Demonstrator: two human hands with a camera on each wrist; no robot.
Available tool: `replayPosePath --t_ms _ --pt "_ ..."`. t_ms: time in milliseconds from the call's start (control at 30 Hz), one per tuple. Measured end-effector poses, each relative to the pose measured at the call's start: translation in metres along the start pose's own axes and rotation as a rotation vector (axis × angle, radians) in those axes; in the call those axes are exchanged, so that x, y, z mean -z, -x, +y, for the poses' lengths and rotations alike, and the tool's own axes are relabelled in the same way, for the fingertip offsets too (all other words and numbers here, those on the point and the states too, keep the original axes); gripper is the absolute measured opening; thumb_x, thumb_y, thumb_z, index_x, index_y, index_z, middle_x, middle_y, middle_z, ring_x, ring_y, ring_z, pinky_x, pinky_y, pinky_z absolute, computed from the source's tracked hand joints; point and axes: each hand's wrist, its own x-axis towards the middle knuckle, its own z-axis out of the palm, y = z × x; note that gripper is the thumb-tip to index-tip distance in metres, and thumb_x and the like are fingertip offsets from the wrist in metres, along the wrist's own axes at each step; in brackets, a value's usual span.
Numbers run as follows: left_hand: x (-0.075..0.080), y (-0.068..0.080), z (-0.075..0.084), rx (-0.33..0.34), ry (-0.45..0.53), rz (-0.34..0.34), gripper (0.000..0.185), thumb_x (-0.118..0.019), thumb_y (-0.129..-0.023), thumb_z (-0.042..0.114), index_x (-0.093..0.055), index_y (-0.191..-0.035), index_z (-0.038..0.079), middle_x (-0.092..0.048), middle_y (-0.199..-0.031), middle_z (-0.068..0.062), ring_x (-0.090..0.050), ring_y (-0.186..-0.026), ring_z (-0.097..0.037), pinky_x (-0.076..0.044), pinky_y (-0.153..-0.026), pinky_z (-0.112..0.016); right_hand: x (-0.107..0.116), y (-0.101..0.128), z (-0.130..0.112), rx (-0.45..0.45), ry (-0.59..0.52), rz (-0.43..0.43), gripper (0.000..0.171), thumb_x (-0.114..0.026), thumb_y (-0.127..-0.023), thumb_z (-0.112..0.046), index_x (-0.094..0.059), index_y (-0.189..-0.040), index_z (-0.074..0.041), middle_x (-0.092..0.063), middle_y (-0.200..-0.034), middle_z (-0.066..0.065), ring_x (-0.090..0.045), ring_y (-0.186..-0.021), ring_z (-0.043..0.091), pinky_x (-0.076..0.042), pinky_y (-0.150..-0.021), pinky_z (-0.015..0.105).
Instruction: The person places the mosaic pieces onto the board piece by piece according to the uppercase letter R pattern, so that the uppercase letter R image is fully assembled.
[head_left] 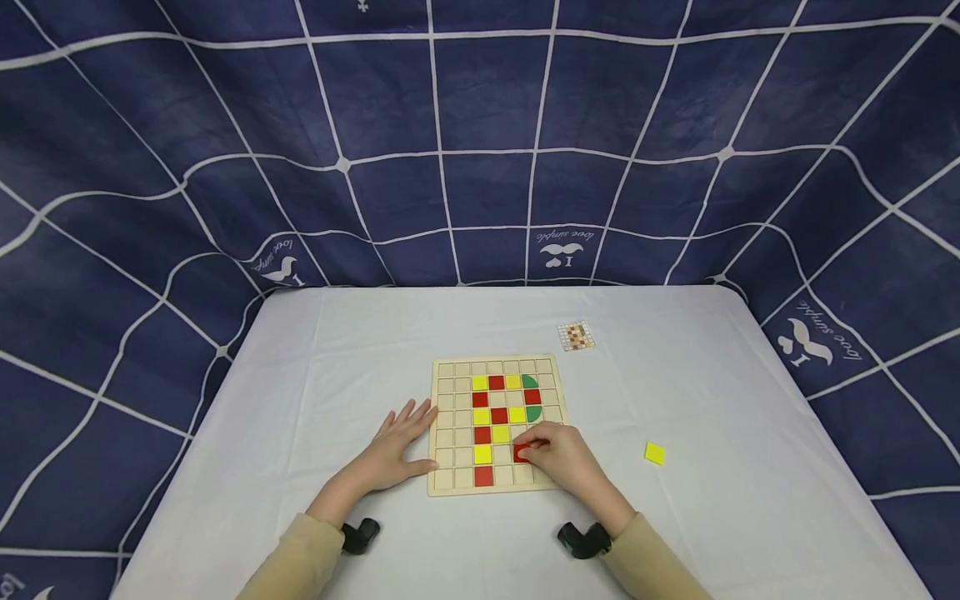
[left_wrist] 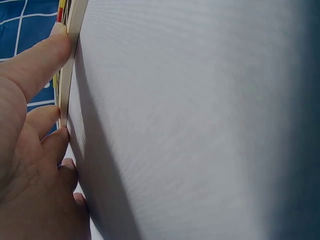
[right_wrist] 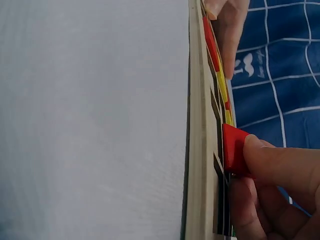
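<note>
Down at the six o'clock end of the white worktop (head_left: 337, 358), the wooden grid board (head_left: 444, 433) is sitting square to the person, carrying red, yellow and green tiles in its cells. The right hand (head_left: 564, 461) is working over the board's five o'clock corner, its fingers (right_wrist: 280, 165) pinching a red tile (head_left: 521, 452) that is tilting up on edge above a cell, as the right wrist view is showing. The left hand (head_left: 395, 450) is lying flat at the board's nine o'clock side, fingers (left_wrist: 37, 60) straight and spread, the tips pressing against the board's wooden edge and gripping nothing. Over at three o'clock from the board, well apart from it, a loose yellow tile (head_left: 654, 452) is lying on the cloth. Up at one o'clock, near the board's far corner, a small pattern card (head_left: 575, 336) is resting flat. A dark blue backdrop with white grid lines (head_left: 480, 142) is hanging behind and around the worktop.
</note>
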Motion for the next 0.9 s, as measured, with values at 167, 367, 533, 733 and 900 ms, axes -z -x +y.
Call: replayPosePath --t_ms 167,367,533,733,900 --pt "0.002 0.0 0.001 -0.006 0.004 -0.006 0.086 -0.077 -0.084 0.034 -0.033 -0.154 0.01 -0.023 -0.164 -0.009 -0.006 -0.154 -0.035 -0.003 -0.123 -0.058 -0.003 -0.002 -0.001 0.05 0.051 0.027 0.014 -0.079 -0.081 -0.005 -0.079 -0.089 -0.015 -0.067 -0.086 -0.007 -0.058 -0.071 0.003 -0.052 -0.063 0.016" --pt "0.003 0.0 0.001 -0.008 0.011 -0.008 0.086 -0.077 -0.084 0.034 -0.034 -0.154 0.009 -0.023 -0.164 -0.01 -0.006 -0.154 -0.036 -0.002 -0.123 -0.059 -0.006 -0.003 -0.001 0.083 0.088 0.05 0.011 -0.081 -0.078 -0.005 -0.079 -0.086 -0.013 -0.06 -0.083 -0.008 -0.054 -0.072 0.004 -0.05 -0.062 0.016" --pt "0.002 0.0 0.001 -0.001 0.011 -0.004 0.087 -0.078 -0.083 0.034 -0.034 -0.154 0.009 -0.023 -0.164 -0.01 -0.006 -0.154 -0.035 -0.003 -0.123 -0.059 -0.005 -0.003 -0.001 0.063 0.104 0.054 0.016 -0.08 -0.079 -0.005 -0.078 -0.094 -0.011 -0.06 -0.085 -0.007 -0.051 -0.071 0.004 -0.048 -0.061 0.015" --pt "0.002 0.0 0.001 -0.008 0.014 -0.004 0.087 -0.078 -0.083 0.033 -0.034 -0.154 0.009 -0.023 -0.163 -0.01 -0.006 -0.154 -0.035 -0.002 -0.123 -0.059 0.014 0.001 0.002 -0.055 0.021 0.102 0.017 -0.078 -0.082 -0.008 -0.077 -0.099 -0.012 -0.062 -0.086 -0.006 -0.054 -0.072 0.008 -0.049 -0.063 0.016" --pt "0.001 -0.001 -0.001 -0.003 0.011 -0.009 0.088 -0.078 -0.083 0.034 -0.033 -0.154 0.011 -0.022 -0.164 -0.009 -0.005 -0.154 -0.034 -0.002 -0.123 -0.058 0.043 0.005 0.018 -0.126 0.017 0.175 0.019 -0.074 -0.086 -0.007 -0.075 -0.105 -0.009 -0.065 -0.091 0.002 -0.057 -0.077 0.011 -0.049 -0.065 0.017"
